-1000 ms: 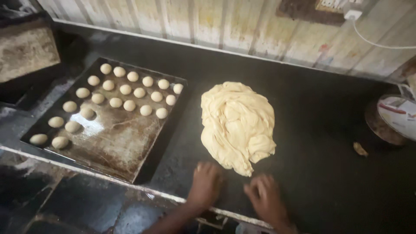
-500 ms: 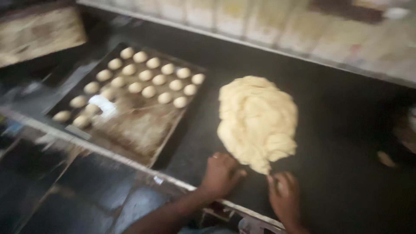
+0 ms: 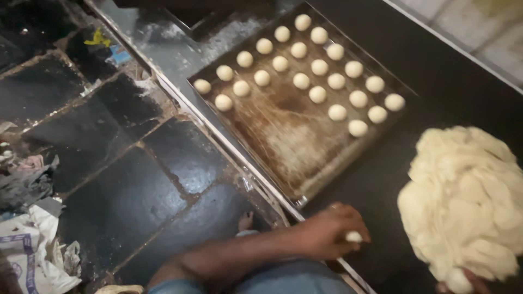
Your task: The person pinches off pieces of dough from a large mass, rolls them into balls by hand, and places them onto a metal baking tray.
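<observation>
My left hand (image 3: 332,231) rests on the dark counter near its front edge, fingers curled around a small piece of dough (image 3: 354,237). My right hand (image 3: 469,283) shows only partly at the bottom edge, pressed under the near end of the large pale dough mass (image 3: 468,198). A greasy metal baking tray (image 3: 283,136) lies to the left of the mass, holding several small round dough balls (image 3: 318,93) in rows along its far half.
The dark counter (image 3: 381,179) runs diagonally, with a light tiled wall (image 3: 479,27) behind it. Below lies a dark stone floor (image 3: 120,190) with crumpled paper and rags (image 3: 32,250) at the left. My foot (image 3: 245,220) shows beside the counter edge.
The view has swung left and down, showing more floor. My left hand has closed around a small dough piece; my right hand has slid to the near end of the dough mass.
</observation>
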